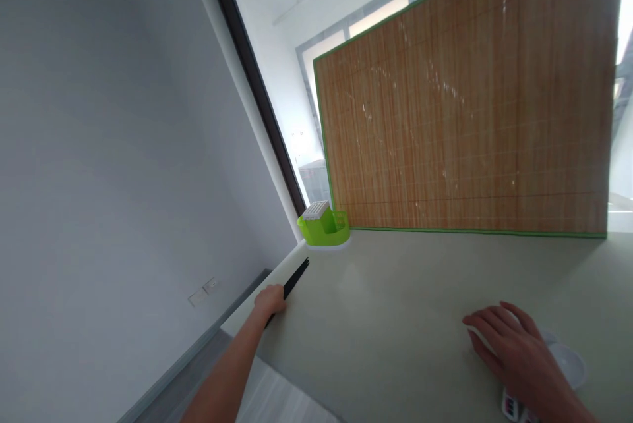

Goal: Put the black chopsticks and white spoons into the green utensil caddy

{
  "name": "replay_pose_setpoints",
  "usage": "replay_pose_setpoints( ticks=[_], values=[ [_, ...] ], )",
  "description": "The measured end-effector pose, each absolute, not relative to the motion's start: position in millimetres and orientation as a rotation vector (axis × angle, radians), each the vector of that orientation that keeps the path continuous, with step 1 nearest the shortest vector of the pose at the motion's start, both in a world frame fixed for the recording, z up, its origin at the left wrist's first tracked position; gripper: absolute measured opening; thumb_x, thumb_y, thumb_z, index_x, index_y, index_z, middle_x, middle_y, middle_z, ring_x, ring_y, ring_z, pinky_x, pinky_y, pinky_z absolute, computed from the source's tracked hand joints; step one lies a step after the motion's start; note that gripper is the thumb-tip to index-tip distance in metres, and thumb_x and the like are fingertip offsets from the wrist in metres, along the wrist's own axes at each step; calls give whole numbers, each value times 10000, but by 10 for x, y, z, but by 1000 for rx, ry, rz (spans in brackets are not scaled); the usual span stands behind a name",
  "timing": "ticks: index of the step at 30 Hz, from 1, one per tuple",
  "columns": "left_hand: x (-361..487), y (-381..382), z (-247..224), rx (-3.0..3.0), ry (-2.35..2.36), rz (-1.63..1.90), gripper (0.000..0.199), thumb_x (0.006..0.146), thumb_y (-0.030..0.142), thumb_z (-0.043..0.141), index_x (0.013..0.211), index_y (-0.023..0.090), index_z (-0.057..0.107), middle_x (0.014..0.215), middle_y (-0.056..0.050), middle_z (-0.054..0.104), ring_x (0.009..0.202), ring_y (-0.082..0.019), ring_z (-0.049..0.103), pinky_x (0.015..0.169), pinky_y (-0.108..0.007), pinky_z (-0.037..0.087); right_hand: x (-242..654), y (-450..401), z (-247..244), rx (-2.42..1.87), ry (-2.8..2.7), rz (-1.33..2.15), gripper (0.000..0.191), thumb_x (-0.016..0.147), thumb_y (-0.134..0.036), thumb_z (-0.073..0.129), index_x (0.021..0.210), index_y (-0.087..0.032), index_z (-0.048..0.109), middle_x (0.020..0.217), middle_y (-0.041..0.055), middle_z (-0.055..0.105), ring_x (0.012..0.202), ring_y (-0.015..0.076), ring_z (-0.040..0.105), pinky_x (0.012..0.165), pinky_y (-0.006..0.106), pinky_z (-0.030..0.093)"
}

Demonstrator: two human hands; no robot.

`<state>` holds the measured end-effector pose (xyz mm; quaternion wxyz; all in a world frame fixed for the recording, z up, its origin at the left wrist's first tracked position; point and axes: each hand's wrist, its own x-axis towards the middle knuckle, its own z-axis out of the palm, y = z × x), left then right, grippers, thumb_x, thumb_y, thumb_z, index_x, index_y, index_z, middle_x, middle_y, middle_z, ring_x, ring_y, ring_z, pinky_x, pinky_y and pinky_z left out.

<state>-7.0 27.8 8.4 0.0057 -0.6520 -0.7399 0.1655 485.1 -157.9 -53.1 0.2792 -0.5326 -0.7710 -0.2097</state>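
At the left edge of the table [376, 317], my left hand [271, 300] is closed around a bundle of black chopsticks [297, 277]. Their tips point away from me, towards a bright green utensil holder [324, 228] with a white slatted part and a white base. On the right, my right hand [517, 347] is bent over a white object [481, 336], whose rim shows between the fingers; most of it is hidden. Beside that hand lies a round, pale, translucent dish [568, 365]. Small white items with dark markings [510, 404] show partly under my right wrist.
A brown bamboo mat [459, 107] with green edging stands upright along the table's far side, in front of glass. A grey wall [123, 166] with sockets [202, 291] rises to the left, beyond the table edge. Dark framing [252, 74] borders the glass.
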Motion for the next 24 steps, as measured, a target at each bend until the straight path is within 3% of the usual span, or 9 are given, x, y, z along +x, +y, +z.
replay_pose_setpoints(
  ticks=[4,7,12,19,24],
  values=[
    [-166,395,56,-2086,-2297,566,351,710,216,604,1044,113,626,1132,-161,630,1001,-285,616,778,-340,502,4818,-1591,-517,-1443,-2066,-537,163,857,-265,525,990,-266,618,929,15,677,894,217,600,967,482,312],
    [-203,440,20,-2100,-2301,577,420,769,233,606,1160,88,553,1159,-162,612,1023,-257,603,818,-352,493,4805,-1590,-521,-1442,-2068,-522,168,852,-254,528,992,-267,620,932,14,674,898,212,598,979,478,305],
    [-198,420,-68,-2077,-2319,545,391,906,293,487,1251,109,462,1189,-127,588,1039,-207,587,881,-379,464,4774,-1594,-514,-1443,-2075,-506,177,852,-244,523,1003,-266,612,935,14,665,906,211,592,992,478,296],
    [-70,239,-123,-1976,-2334,443,349,933,184,252,1208,86,442,1192,-203,574,1035,-253,607,779,-328,459,4719,-1610,-480,-1440,-2077,-487,176,865,-218,500,1001,-257,605,937,20,661,904,207,590,996,477,288],
    [67,131,8,-1991,-2332,428,326,921,168,277,1193,85,436,1145,-203,599,1009,-263,618,748,-333,469,4686,-1622,-449,-1452,-2074,-462,167,862,-192,484,955,-252,610,907,19,657,890,207,584,988,478,294]
  ],
)
